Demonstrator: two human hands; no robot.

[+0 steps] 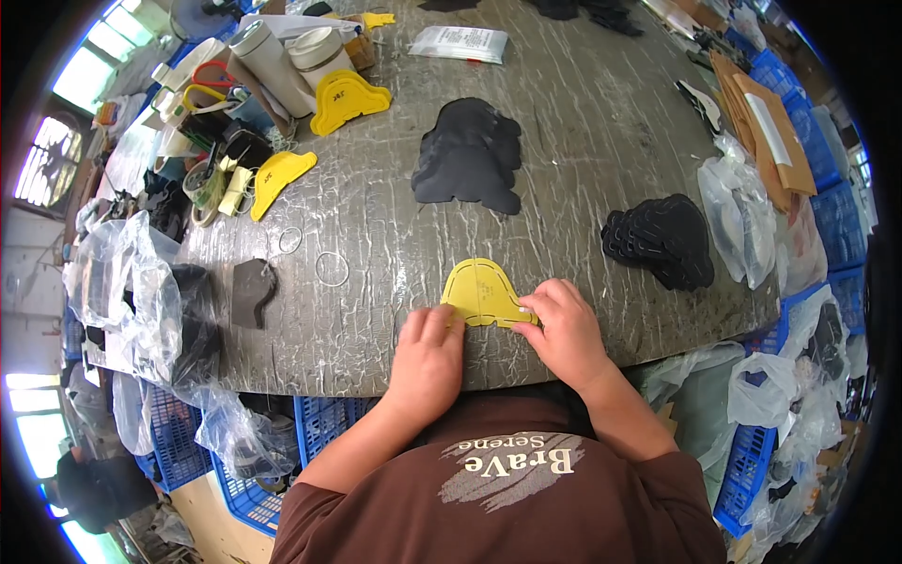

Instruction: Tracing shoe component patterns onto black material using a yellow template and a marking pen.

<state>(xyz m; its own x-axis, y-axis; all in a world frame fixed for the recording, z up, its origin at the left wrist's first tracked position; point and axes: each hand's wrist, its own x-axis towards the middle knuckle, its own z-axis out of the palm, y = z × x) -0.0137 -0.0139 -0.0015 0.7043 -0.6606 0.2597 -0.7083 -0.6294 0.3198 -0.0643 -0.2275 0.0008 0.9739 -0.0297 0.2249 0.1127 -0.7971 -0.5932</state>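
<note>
Saw at far left of the grey-brown tabletop [376,240] a clear plastic bag [146,273], with dark material showing through. Found a blue crate [178,432] below the table edge, partly covered by clear film. Farther back, noticed scissors [216,73] upright in a cluster of containers, beside a lidded white tumbler [272,68] and a wide white canister [319,54], contents hidden.

Rested the left hand [425,362] on the left corner of the yellow template [479,293], with fingers bent and close together; could not tell whether pinching, with the thumb hidden. Held that template at the tabletop's near edge, between both hands. Pointed its rounded end away from the body, straighter edge nearest, long axis running left to right. Saw pale dashed slots along its outline, a centre line and small dark marks. Pinched its right corner between thumb and fingers of the right hand [568,334].

Farther right, saw a stack of black pieces [662,240], then a crumpled clear bag [738,216], then stacked blue crates [841,226].
</note>
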